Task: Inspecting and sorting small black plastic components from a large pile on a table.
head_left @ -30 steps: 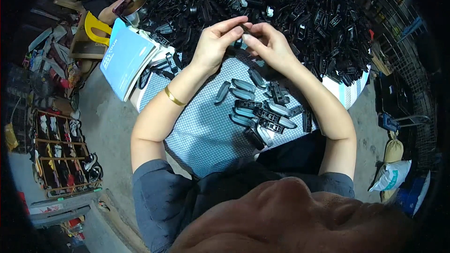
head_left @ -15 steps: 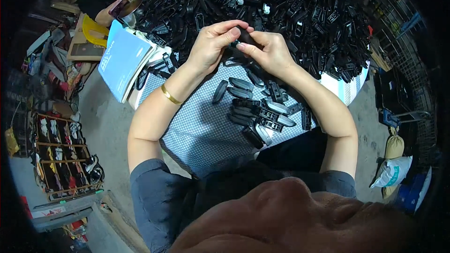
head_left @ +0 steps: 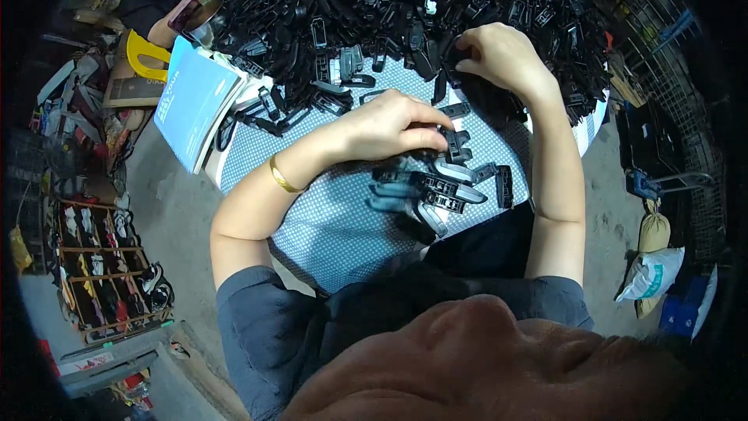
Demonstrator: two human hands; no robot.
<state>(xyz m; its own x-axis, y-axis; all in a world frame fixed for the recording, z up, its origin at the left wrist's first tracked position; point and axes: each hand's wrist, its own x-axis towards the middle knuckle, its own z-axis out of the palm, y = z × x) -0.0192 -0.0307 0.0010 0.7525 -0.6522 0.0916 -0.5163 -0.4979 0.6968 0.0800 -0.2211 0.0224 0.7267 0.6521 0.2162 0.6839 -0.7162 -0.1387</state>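
Left hand point(head_left: 389, 123): held low over the middle of the surface point(head_left: 335, 242), which is covered in patterned cloth. Thumb and forefinger are extended toward the right, slightly apart at the tips. Whether anything is gripped cannot be told.

Black framed plastic casing point(head_left: 458, 146): located at the far side of the small group, directly right of the left fingertips, touching or nearly so. Its long axis appears to be laid near to far, across the line of the fingers. The left hand is the nearer one; the right is placed farther off, beyond and to the right.

Grey-and-black plastic casings point(head_left: 444, 193): grouped nearer and slightly right of the left hand; those at the left are blurred.

Upright-lying black casing point(head_left: 504, 187): set at the group's right edge, long axis near to far.

Right hand point(head_left: 502, 58): placed at the near edge of the heap of black plastic parts point(head_left: 358, 8), fingers curled leftward; contents, if any, hidden.
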